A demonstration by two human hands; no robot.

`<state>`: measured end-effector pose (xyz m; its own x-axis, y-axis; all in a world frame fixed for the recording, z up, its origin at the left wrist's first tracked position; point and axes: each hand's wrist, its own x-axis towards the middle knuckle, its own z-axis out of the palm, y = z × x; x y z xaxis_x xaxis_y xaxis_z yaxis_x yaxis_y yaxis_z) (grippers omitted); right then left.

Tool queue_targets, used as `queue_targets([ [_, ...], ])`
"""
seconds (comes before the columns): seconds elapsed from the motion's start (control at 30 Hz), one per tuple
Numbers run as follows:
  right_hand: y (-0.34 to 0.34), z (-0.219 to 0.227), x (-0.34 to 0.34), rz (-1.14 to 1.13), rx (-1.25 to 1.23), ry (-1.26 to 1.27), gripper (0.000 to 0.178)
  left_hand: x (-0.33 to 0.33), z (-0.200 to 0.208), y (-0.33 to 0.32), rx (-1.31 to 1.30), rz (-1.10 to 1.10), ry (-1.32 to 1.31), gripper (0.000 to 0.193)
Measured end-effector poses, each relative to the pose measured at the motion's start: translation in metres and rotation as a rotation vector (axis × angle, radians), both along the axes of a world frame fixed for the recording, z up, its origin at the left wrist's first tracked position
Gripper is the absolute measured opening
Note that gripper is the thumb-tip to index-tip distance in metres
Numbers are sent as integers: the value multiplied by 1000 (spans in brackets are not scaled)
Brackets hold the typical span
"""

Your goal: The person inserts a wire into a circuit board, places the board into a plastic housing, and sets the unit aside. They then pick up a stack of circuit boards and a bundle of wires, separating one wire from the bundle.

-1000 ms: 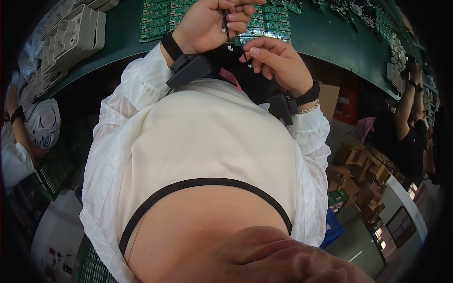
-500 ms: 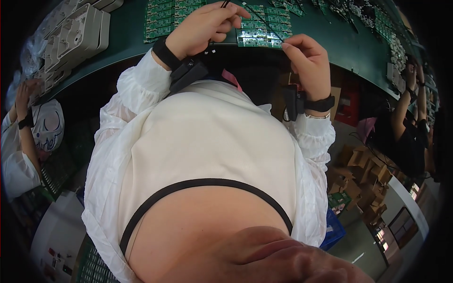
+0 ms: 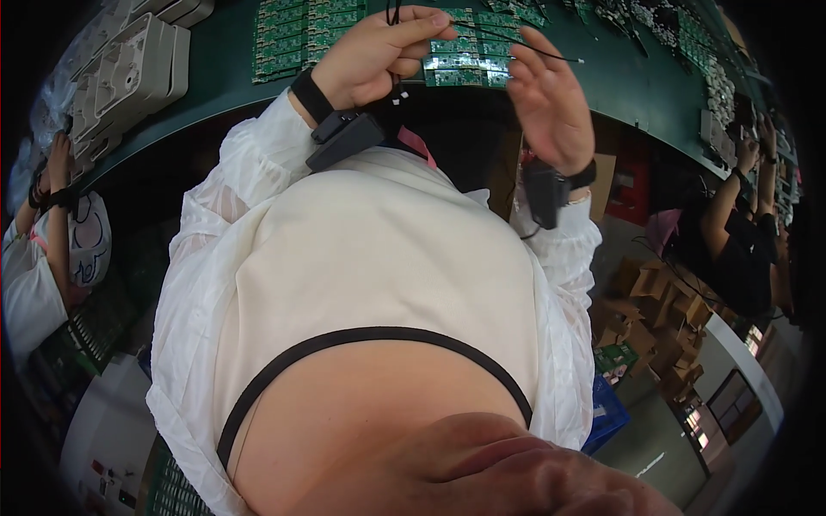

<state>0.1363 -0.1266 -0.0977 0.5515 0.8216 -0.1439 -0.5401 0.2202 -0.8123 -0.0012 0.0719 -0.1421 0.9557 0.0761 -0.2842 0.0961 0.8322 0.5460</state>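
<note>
My left hand [image 3: 374, 58] is closed in a pinch on several thin black cables [image 3: 538, 52], just over the front edge of the green bench. Small white connectors [image 3: 401, 96] dangle on the cable ends below this hand. Other cable ends stretch to the right, one tipped with a white plug. My right hand [image 3: 553, 107] stands beside that stretch with its fingers extended and nothing gripped in it; the cables run close by its fingertips. Green circuit boards [image 3: 467, 67] lie in rows on the bench behind both hands.
Beige plastic housings [image 3: 129, 77] are stacked on the bench [image 3: 215, 64] at the left. More boards and small parts [image 3: 705, 77] lie at the right. Co-workers' arms show at both sides. Cardboard boxes [image 3: 658, 297] and a blue crate [image 3: 607, 421] stand at the lower right.
My right hand has let go of the cable end it was pinching and opened its fingers. The left hand still holds the cables, now with their ends spread to the right.
</note>
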Motion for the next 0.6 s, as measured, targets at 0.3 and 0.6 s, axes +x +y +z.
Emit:
queue_targets([
  [0.3,9,-41,4,-55,-36,-492,20,12,2,-28,501,32,125,26],
  [0.6,-6,-18,93,-94,-363,-909,11,3,-8,-32,2113,-24,-165,40],
])
